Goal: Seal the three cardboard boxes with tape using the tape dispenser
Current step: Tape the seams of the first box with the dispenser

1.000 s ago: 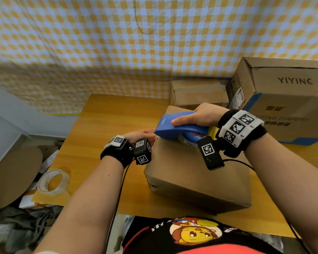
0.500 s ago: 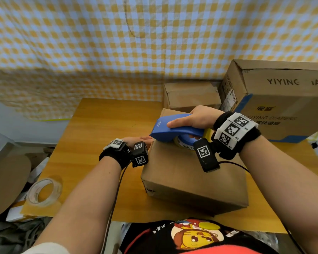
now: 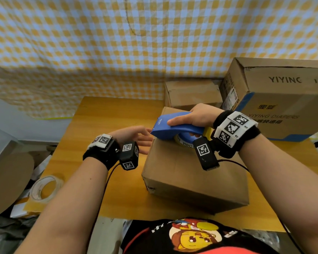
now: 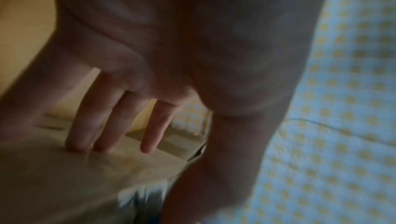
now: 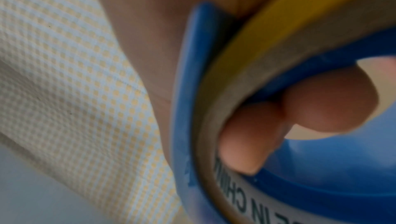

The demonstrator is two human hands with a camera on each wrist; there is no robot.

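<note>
A plain cardboard box (image 3: 195,176) stands at the table's front middle. My right hand (image 3: 196,117) grips the blue tape dispenser (image 3: 174,128) over the box's far left top edge. In the right wrist view my fingers (image 5: 300,117) curl through the dispenser (image 5: 188,109) against the tape roll. My left hand (image 3: 136,138) reaches with straight fingers to the box's left side, just under the dispenser's nose. The left wrist view shows these fingers (image 4: 111,122) resting on the cardboard (image 4: 64,176). A second small box (image 3: 191,93) and a large printed box (image 3: 283,99) stand behind.
A wooden table (image 3: 103,121) carries the boxes, with bare wood at its left half. A loose roll of clear tape (image 3: 44,187) lies on clutter off the front left corner. A checked yellow cloth (image 3: 117,43) hangs along the back wall.
The dispenser's nose has shifted slightly left along the box's top. My left hand has opened out and lifted toward the dispenser's nose.
</note>
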